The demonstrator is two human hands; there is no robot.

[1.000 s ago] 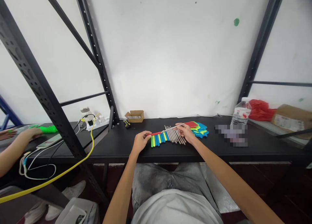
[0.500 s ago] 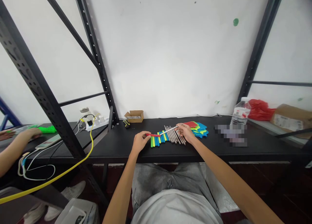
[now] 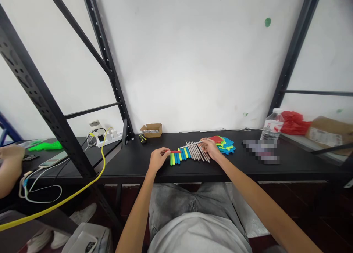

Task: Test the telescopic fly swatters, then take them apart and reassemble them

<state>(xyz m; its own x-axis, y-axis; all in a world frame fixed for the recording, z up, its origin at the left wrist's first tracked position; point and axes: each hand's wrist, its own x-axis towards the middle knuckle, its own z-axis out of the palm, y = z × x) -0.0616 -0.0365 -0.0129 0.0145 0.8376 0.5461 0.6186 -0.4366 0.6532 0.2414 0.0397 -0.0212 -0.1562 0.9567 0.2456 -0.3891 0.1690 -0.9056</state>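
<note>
A slim red plastic handle (image 3: pixel 175 151) is pinched between the fingertips of my left hand (image 3: pixel 159 159), pointing right. My right hand (image 3: pixel 211 149) grips a silver metal rod (image 3: pixel 191 145) by its right end. The rod's free end lies close to the red handle's tip; whether they touch I cannot tell. Below them, several green, yellow and blue handles (image 3: pixel 176 158) lie side by side on the black table (image 3: pixel 132 161). Several more metal rods (image 3: pixel 198 152) lie in a loose row just to their right. Flat red, blue and green pieces (image 3: pixel 226 146) are stacked beyond my right hand.
A small open cardboard box (image 3: pixel 153 130) and a yellow-black tool (image 3: pixel 142 138) stand at the back left. To the right are a clear bottle (image 3: pixel 271 126) and a red bag (image 3: pixel 295 123). A yellow cable (image 3: pixel 102 165) crosses the left side, near a co-worker's arm (image 3: pixel 11 168).
The red handle and the rod have both turned a little more level, their ends staying close together. At the far left, the co-worker's hand has moved left, away from the green material.
</note>
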